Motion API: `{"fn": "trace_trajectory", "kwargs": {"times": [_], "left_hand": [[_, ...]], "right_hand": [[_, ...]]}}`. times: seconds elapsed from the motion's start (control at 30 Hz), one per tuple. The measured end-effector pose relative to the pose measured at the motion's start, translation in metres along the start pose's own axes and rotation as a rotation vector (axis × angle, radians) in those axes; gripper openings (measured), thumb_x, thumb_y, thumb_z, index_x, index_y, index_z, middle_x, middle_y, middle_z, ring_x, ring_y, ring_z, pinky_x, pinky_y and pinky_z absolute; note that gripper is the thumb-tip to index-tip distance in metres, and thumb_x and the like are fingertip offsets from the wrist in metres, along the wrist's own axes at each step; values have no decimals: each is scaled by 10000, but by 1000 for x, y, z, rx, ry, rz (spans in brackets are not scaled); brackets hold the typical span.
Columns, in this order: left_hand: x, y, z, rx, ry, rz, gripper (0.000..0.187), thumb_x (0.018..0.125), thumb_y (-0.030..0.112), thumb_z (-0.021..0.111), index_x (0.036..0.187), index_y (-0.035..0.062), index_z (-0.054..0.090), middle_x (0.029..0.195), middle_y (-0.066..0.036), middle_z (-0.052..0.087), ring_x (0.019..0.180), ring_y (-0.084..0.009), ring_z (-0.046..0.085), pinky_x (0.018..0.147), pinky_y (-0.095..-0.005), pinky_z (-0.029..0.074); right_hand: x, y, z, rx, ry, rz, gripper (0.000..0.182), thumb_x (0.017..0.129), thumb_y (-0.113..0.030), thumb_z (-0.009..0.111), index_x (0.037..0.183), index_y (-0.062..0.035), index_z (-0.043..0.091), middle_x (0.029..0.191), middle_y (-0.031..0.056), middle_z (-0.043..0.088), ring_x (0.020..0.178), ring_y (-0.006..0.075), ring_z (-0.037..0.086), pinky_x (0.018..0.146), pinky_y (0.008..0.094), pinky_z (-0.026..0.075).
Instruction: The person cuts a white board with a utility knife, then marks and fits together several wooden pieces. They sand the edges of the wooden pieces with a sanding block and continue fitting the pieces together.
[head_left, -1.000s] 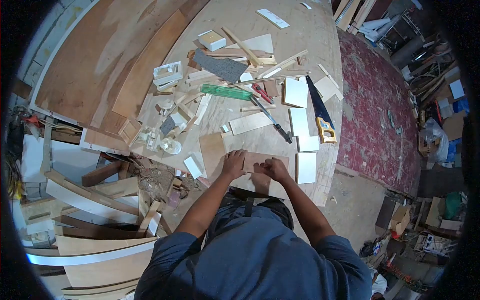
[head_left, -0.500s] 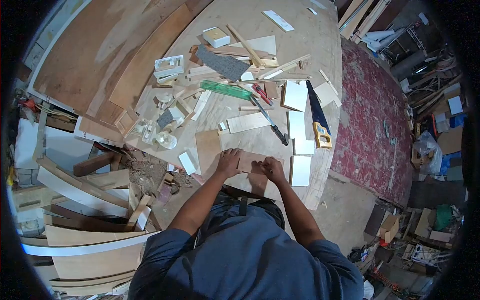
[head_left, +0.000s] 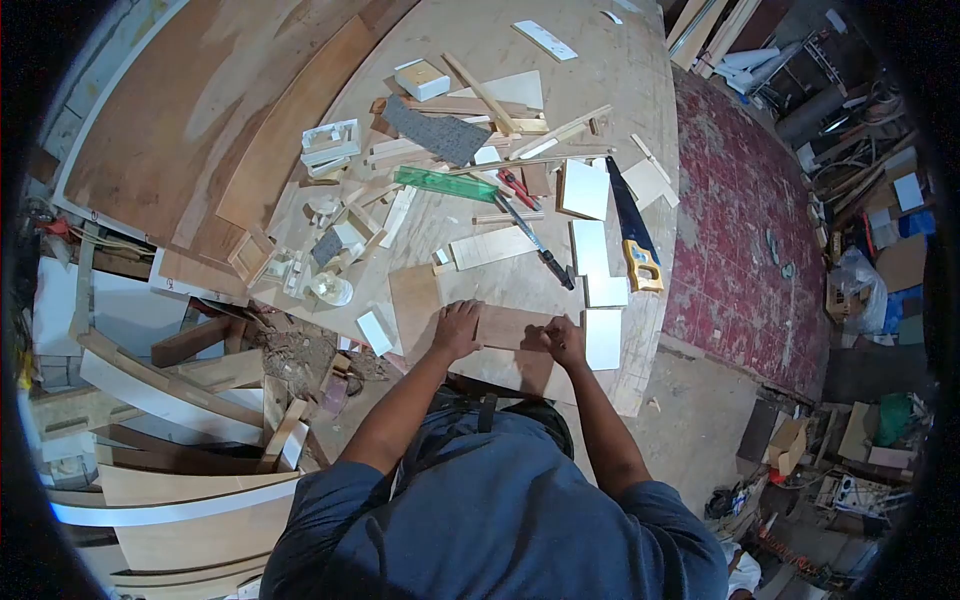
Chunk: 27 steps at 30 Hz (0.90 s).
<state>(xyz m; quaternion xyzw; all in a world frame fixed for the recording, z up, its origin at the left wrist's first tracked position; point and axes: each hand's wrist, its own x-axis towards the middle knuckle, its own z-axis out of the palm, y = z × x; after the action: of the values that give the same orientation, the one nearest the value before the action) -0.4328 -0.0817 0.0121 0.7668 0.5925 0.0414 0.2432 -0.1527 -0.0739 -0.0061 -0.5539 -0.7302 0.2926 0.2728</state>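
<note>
A thin brown wooden board lies near the table's front edge, its length running left to right. My left hand is across its left end, fingers over the far side and thumb at the near side, holding it down. At the right end of the board is my right hand, its fingers closed in a pinch; whatever they hold is too small or hidden to make out. Under and behind my left hand lies a wider brown sheet. White-faced panels, one of them a white panel, lie just right of my right hand.
A handsaw with a yellow handle lies at the table's right. Farther back are a green transparent strip, a red-handled tool, a black clamp-like bar, grey felt-like material and several wood offcuts. A glass jar stands at left.
My right hand has slid to the right along the board, toward its right end. My left hand stays on the left end. The camera view has shifted slightly.
</note>
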Motion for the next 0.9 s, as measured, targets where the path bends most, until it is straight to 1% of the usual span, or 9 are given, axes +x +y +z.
{"fn": "trace_trajectory", "kwargs": {"times": [0.07, 0.17, 0.2, 0.37, 0.43, 0.47, 0.57, 0.73, 0.9], "left_hand": [[1, -1, 3, -3, 10, 13, 971, 600, 325, 878, 1415, 107, 397, 1391, -79, 459, 1320, -273, 396, 1078, -502, 325], [2, -2, 2, 1, 18, 21, 979, 594, 333, 880, 1414, 108, 394, 1386, -75, 458, 1316, -272, 396, 1071, -504, 328], [2, -1, 2, 2, 14, 13, 983, 590, 338, 880, 1412, 109, 392, 1383, -72, 457, 1315, -272, 395, 1066, -504, 331], [5, -7, 12, 12, 20, 27, 990, 589, 349, 876, 1417, 118, 384, 1393, -65, 445, 1321, -271, 384, 1063, -504, 331], [2, -5, 11, 17, 13, 24, 991, 592, 351, 874, 1421, 123, 381, 1397, -64, 442, 1324, -271, 380, 1064, -504, 329], [2, -4, 10, 11, -2, 14, 994, 594, 351, 874, 1425, 126, 379, 1402, -66, 440, 1328, -273, 377, 1068, -505, 325], [3, -3, 6, 5, -7, 6, 995, 598, 351, 874, 1430, 127, 377, 1416, -70, 433, 1334, -276, 371, 1073, -506, 320], [3, -3, 7, -3, -36, 0, 989, 604, 347, 873, 1430, 122, 378, 1446, -74, 415, 1343, -280, 363, 1079, -509, 314], [3, -1, 4, 16, -35, -7, 982, 609, 343, 872, 1426, 112, 379, 1434, -80, 422, 1341, -287, 363, 1077, -509, 315]], "right_hand": [[0, 3, -2, -24, 52, -34, 155, 720, -76, 746, 731, -53, 593, 680, 123, 619, 672, 316, 631, 951, 448, 465], [-12, 16, 22, 134, 22, -83, 150, 718, -66, 743, 739, -54, 596, 676, 125, 615, 659, 316, 631, 983, 455, 454], [-12, -8, 9, 50, -75, -94, 152, 729, -71, 746, 741, -44, 597, 665, 128, 608, 658, 316, 628, 920, 424, 482], [-9, -6, 7, 159, 35, 100, 178, 743, -71, 741, 743, -20, 570, 752, 160, 628, 692, 345, 626, 733, 431, 511], [-6, -2, 0, 94, 44, 82, 209, 747, -121, 752, 758, -44, 558, 706, 166, 618, 677, 361, 624, 1039, 520, 401], [-9, -2, -3, -78, 2, 60, 219, 725, -114, 763, 727, -24, 564, 770, 167, 638, 744, 327, 648, 716, 463, 511], [-16, -5, -7, -38, -96, 137, 229, 720, -134, 772, 727, -27, 569, 739, 162, 633, 762, 325, 633, 696, 472, 501], [-6, -7, -2, -33, -65, 57, 199, 720, -79, 762, 742, -19, 574, 704, 130, 648, 675, 286, 651, 704, 363, 524], [-12, 19, -12, 101, 18, 135, 169, 745, -68, 745, 778, -12, 589, 722, 128, 656, 673, 222, 653, 635, 343, 509]]}}
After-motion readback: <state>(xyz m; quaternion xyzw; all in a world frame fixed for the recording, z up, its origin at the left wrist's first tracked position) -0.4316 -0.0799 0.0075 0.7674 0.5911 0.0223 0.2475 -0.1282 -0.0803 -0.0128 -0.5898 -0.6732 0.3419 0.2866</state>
